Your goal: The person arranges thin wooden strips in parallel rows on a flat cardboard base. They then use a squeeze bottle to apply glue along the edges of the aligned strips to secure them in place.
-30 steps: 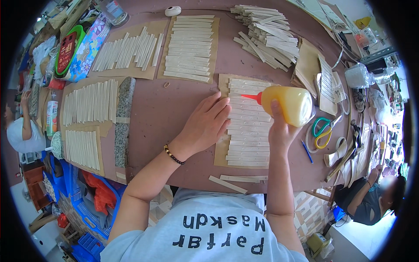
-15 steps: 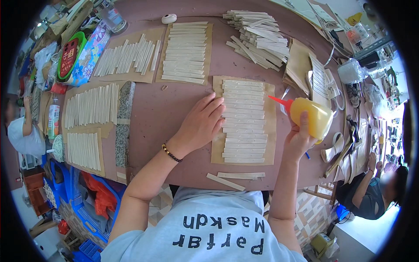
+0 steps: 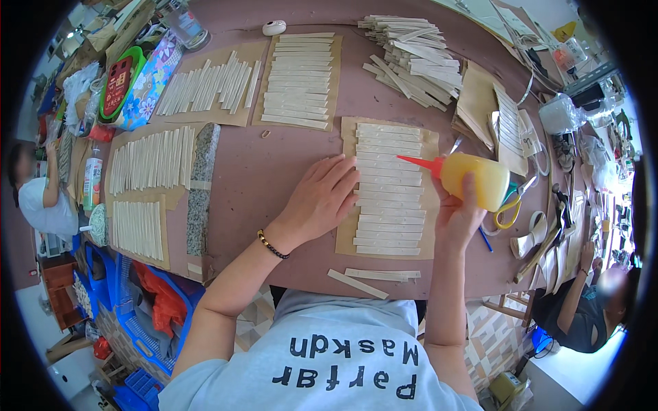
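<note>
A sheet of brown cardboard point(image 3: 348, 236) lies in front of me with a column of pale, narrow strips point(image 3: 389, 181) side by side across it. My left hand point(image 3: 322, 195) rests flat at the sheet's left edge, fingers stretched out, their tips by the strips' left ends. My right hand point(image 3: 459, 214) is wrapped round a squeeze bottle point(image 3: 485, 181) of yellow liquid, tilted almost level. Its thin red nozzle point(image 3: 428, 164) points left over the upper strips; whether the tip touches them I cannot tell. Loose strips point(image 3: 380, 274) lie near the table's front edge.
Further cardboard sheets with strips point(image 3: 296, 81) lie at the far middle and left. A heap of strips point(image 3: 418, 58) sits at the far right. Yellow-handled scissors point(image 3: 508, 214) and a blue pen point(image 3: 486, 240) lie right of my hand. Other people point(image 3: 44, 195) sit at both sides.
My right hand has brought the bottle left, so its nozzle is now over the strips instead of beside them. The scissors have come into sight. My left hand stays by the sheet's left edge.
</note>
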Demonstrator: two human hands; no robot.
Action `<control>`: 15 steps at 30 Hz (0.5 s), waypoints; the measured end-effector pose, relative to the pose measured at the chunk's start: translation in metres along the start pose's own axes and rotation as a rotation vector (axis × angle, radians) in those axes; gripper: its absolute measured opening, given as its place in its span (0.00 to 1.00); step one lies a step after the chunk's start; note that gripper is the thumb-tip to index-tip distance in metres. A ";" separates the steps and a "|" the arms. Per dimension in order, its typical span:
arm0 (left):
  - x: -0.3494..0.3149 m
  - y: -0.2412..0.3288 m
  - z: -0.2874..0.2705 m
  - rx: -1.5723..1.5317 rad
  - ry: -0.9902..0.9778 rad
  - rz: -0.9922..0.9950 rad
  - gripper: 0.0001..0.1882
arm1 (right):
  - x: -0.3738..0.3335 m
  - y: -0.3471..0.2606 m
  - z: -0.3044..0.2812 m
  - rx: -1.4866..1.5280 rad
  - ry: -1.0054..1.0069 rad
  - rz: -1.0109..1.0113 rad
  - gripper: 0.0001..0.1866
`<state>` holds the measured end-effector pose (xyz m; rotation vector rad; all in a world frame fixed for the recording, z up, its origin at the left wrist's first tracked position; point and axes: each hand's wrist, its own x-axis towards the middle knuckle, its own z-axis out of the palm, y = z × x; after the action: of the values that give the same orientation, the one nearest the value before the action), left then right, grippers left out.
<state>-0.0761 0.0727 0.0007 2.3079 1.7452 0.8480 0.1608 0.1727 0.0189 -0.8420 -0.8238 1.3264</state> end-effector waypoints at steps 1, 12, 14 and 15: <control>0.001 0.000 0.000 0.012 0.008 0.000 0.21 | -0.002 0.003 0.006 -0.020 -0.010 0.015 0.19; 0.005 0.000 0.004 0.106 -0.011 0.008 0.19 | -0.005 0.035 0.030 -0.306 -0.164 -0.063 0.24; 0.005 -0.001 0.004 0.106 -0.012 0.005 0.19 | -0.005 0.035 0.031 -0.374 -0.198 -0.096 0.25; 0.006 -0.001 0.004 0.105 -0.012 0.005 0.19 | -0.006 0.032 0.031 -0.385 -0.200 -0.101 0.25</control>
<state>-0.0736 0.0793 -0.0008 2.3773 1.8220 0.7597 0.1180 0.1700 0.0050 -0.9606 -1.2902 1.1927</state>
